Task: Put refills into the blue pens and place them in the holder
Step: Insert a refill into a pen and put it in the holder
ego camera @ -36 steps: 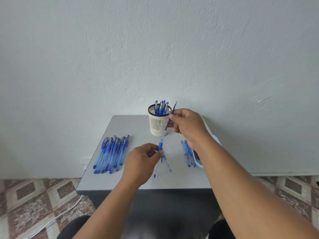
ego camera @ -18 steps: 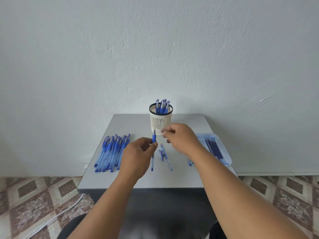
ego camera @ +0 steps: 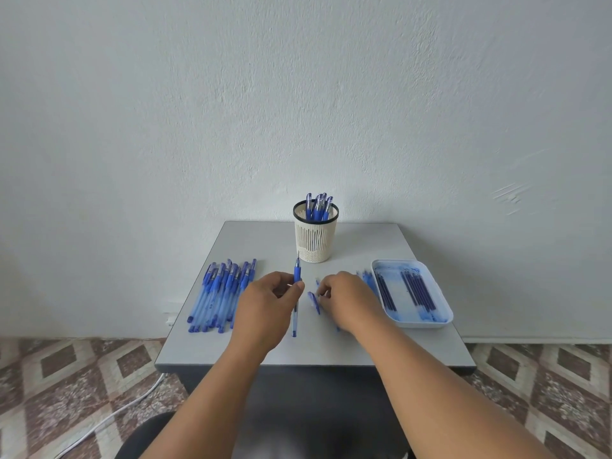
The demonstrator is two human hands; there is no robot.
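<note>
Many blue pens (ego camera: 222,294) lie in a row at desk (ego camera: 331,349) left. Left hand (ego camera: 265,309) grip pinches one pen (ego camera: 295,293), tip pointing away toward the holder (ego camera: 315,235), which already stands pens upright. Right hand (ego camera: 347,301) fingers curled at a blue cap (ego camera: 313,301) on the desk; contact unclear. Tray (ego camera: 427,323) of refills (ego camera: 414,289) at right.

Grey table (ego camera: 381,346), pen holder (ego camera: 315,241), row of pens (ego camera: 220,294), refill tray (ego camera: 443,318)
</note>
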